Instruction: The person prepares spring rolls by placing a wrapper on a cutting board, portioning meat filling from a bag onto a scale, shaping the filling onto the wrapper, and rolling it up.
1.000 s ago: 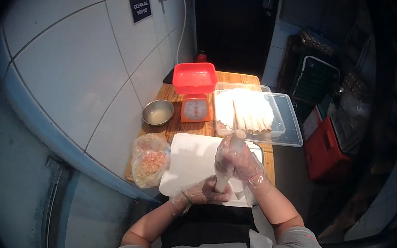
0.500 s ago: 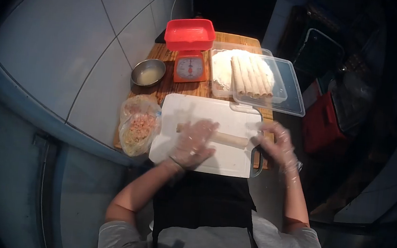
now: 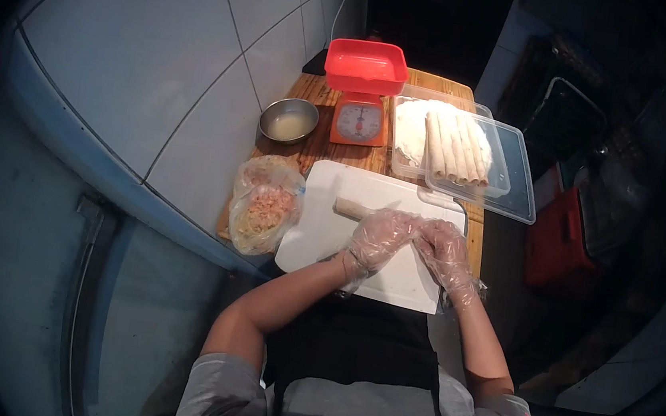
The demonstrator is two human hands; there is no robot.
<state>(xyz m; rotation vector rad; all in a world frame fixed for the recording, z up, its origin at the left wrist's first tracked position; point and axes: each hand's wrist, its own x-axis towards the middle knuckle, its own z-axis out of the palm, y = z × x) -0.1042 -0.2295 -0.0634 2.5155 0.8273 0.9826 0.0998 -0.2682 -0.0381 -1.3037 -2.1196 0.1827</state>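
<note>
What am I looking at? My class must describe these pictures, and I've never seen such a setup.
There's no machine: this is a person in clear gloves. Every picture comes from one camera on their head, looking forward and down. The left hand lies over a pale roll on a white board; the right hand is close beside it. They hide the roll's other end, so the grip is unclear. The wooden table also holds a plastic bag of pinkish food, a metal bowl, an orange scale and a clear container holding more rolls.

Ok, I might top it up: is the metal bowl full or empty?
Partly filled: the metal bowl holds something pale, with bare inner wall showing above it.
</note>
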